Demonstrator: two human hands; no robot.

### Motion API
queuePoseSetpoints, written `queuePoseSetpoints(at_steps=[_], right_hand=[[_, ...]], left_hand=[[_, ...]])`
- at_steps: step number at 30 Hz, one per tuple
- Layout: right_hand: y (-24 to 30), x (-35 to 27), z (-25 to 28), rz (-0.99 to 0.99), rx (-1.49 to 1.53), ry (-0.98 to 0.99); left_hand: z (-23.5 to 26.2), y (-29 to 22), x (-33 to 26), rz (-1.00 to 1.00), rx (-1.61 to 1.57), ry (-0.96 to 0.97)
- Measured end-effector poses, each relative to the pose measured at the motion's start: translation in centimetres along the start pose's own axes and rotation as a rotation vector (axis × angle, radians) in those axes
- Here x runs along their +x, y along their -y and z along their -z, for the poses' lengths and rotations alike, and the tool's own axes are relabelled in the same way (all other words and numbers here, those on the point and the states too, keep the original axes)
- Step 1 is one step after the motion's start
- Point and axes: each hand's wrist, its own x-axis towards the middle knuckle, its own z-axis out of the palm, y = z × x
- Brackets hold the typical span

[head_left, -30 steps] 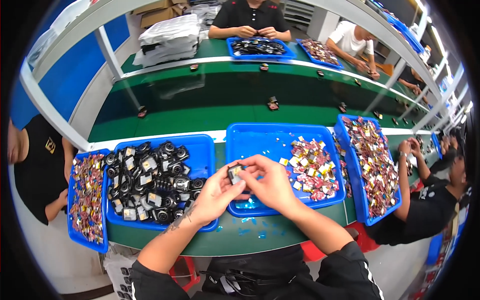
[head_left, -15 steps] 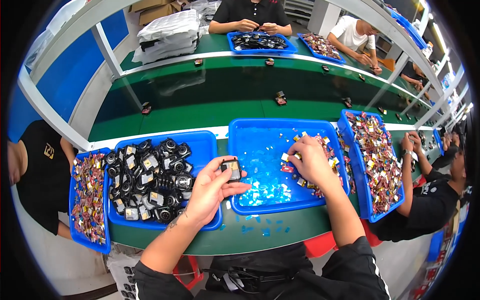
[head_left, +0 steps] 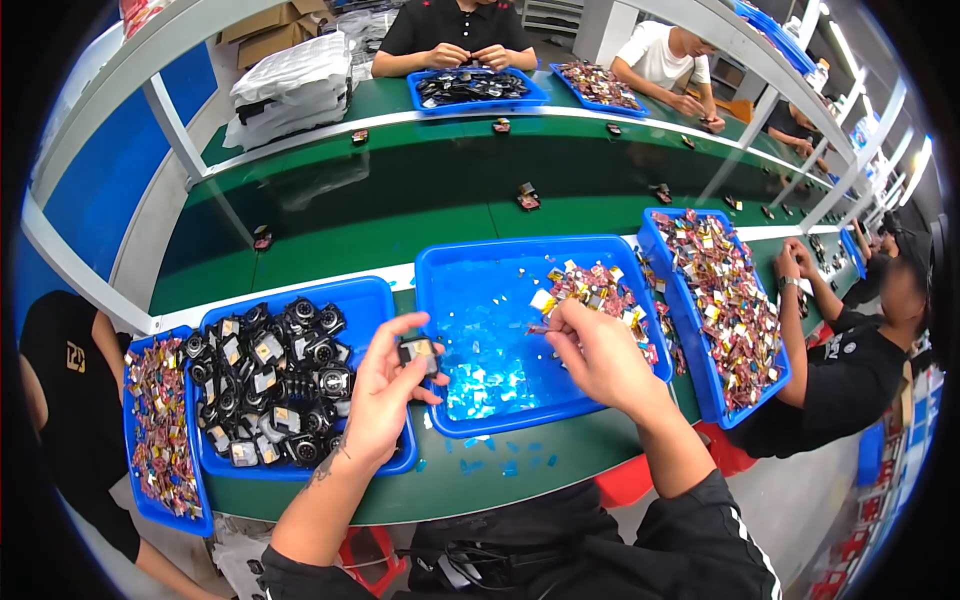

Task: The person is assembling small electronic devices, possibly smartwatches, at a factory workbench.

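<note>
My left hand (head_left: pixel 380 388) holds a small black watch case (head_left: pixel 421 354) between thumb and fingers, its grey and gold inner side showing. My right hand (head_left: pixel 608 358) is over the middle blue tray (head_left: pixel 480 262), pinching a small reddish circuit board (head_left: pixel 540 329) by its edge. Under and beyond that hand lies a heap of similar small boards (head_left: pixel 600 287) with white and yellow parts. Bits of shiny blue film (head_left: pixel 490 385) are scattered across the tray's near left part. To the left, a blue tray (head_left: pixel 375 300) holds many black watch cases (head_left: pixel 290 385).
Blue bins of small boards stand at the far left (head_left: pixel 165 420) and right (head_left: pixel 720 310). Behind runs a green conveyor belt (head_left: pixel 400 215) carrying spaced-out assemblies (head_left: pixel 528 196). White metal posts (head_left: pixel 175 125) frame the bench. Co-workers sit across and on both sides.
My right hand has come away from the board heap toward the left, with a small board now in its fingers. The left hand's fingers have spread and tilted the watch case. The view has shifted.
</note>
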Motion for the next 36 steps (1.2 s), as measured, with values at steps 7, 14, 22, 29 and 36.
queuePoseSetpoints(at_steps=[7, 14, 22, 29, 36], right_hand=[[3.6, -0.3, -0.8, 0.136, 0.225, 0.253], [5.4, 0.2, -2.0, -0.018, 0.483, 0.316], [4.3, -0.3, -2.6, -0.107, 0.665, 0.19], [4.9, -0.3, -3.3, -0.028, 0.659, 0.228], [3.2, -0.7, -5.1, -0.209, 1.044, 0.379]], left_hand=[[-0.8, 0.1, -0.6, -0.305, 0.655, 0.068], [-0.7, 0.3, -0.9, -0.342, 0.71, 0.252], [-1.1, 1.3, -0.2, -0.291, 0.551, 0.153], [-1.3, 0.4, -1.9, -0.399, 0.699, 0.061], [-1.1, 0.2, -1.9, -0.37, 0.688, -0.02]])
